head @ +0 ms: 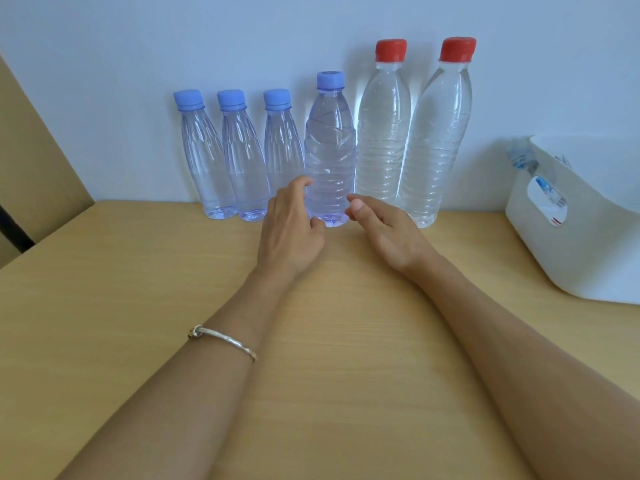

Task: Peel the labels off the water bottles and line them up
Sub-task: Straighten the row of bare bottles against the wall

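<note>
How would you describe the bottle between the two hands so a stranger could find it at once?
Along the wall at the back of the wooden table stands a row of six bottles. Take the fourth bottle from the left. It alone joins a blue cap to a wide ribbed body.

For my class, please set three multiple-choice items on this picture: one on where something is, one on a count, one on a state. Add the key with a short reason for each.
1. Where is the white basket relative to the row of bottles?
A. To its left
B. To its right
C. In front of it

2. How many bottles have blue caps?
A. Two
B. Four
C. Six

3. What state are the bottles in?
A. Lying down
B. Standing, labels on
C. Standing, capped, no labels

Key:
1 B: it sits on the table past the red caps.
2 B: four blue caps, then two red.
3 C: every bottle is upright, capped and bare.
</note>
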